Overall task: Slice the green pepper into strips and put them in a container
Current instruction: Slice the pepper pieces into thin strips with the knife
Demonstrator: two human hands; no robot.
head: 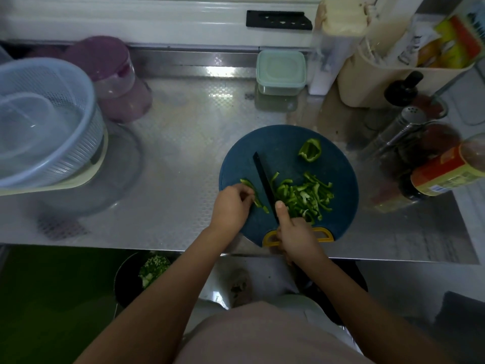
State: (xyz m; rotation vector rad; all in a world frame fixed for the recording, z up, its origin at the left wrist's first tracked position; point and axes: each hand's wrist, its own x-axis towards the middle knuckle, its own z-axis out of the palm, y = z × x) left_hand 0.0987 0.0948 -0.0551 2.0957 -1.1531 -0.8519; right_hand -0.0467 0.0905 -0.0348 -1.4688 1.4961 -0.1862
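Note:
A round blue cutting board lies on the steel counter. My left hand holds a narrow piece of green pepper down on the board's left side. My right hand grips the handle of a black knife, thumb along the spine, blade just right of that piece. A heap of cut pepper strips lies to the right of the blade. An uncut pepper chunk sits at the board's far right. A lidded pale green container stands at the back.
A blue colander in a basin and a purple lidded jar stand at the left. Bottles, a shaker and jars crowd the right side. A bin with green scraps sits below the counter edge.

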